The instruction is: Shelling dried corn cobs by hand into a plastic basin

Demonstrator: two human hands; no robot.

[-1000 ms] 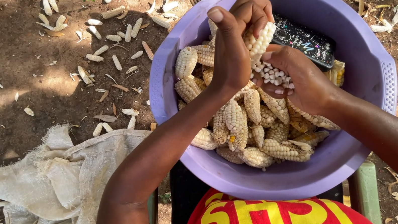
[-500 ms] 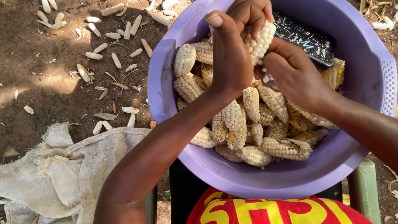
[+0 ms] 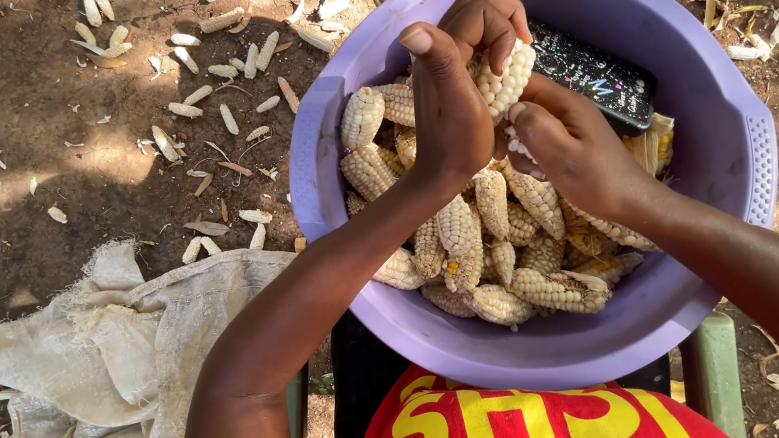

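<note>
Two hands meet over one cob of white maize [image 3: 503,78], held above the middle of a purple plastic basin [image 3: 758,154]. The left hand [image 3: 447,108] has its grip clenched around the cob, thumb pointing up and fingers curled over the top, which keeps the cob steady and upright. The right hand [image 3: 570,142] presses in from beside it with thumb and fingertips against the lower rows, and a few loose pale kernels [image 3: 519,146] sit between that hand and the cob; its grip is closed on the cob's lower part rather than open. Held this way, anything that comes off the cob would fall into the basin, I judge.

Directly under the hands lies a heap of more maize cobs [image 3: 503,255], dry, knobbly and cream to yellow, some with patches of bare core. Just beyond the right hand, against the far wall of the basin, rests a flat dark foil packet [image 3: 595,75] with a shiny, speckled face. The basin is smooth, round and deep, with perforated grip panels on its rim.

Out past the basin on the left-hand side, stripped cobs [image 3: 196,94] are scattered over bare brown soil. Nearer the person, a crumpled woven sack [image 3: 110,362], off-white and coarse, lies on the ground. A red shirt with yellow lettering [image 3: 534,429] shows below the basin.
</note>
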